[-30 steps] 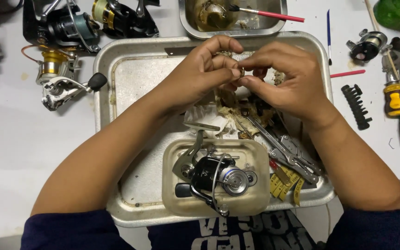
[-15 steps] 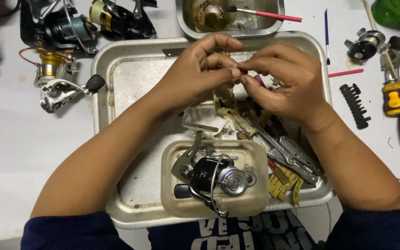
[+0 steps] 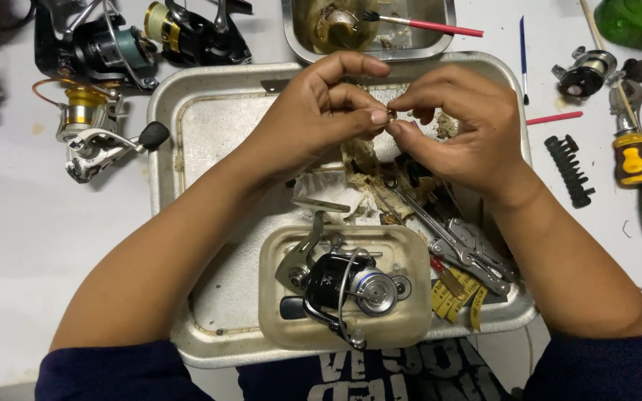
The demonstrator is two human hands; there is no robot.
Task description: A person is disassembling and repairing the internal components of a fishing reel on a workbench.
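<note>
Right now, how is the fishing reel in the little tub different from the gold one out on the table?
The black reel lies inside a beige tub on the metal tray; the gold reel lies on the white table, left of the tray. The black reel has a silver spool; the gold reel has a gold spool and a silver body with a black knob. Both are spinning reels lying on their sides, and neither hand touches them.

Small repair bench for fishing tackle: white worktop strewn with spinning reels [image 3: 91, 44], a dented metal tray [image 3: 202, 134] holding locking pliers [image 3: 469, 256], a yellow-handled screwdriver [image 3: 633, 152], a black bit holder [image 3: 570, 169], a grimy steel pan [image 3: 440, 41] with red-handled brush [image 3: 425, 24].
</note>
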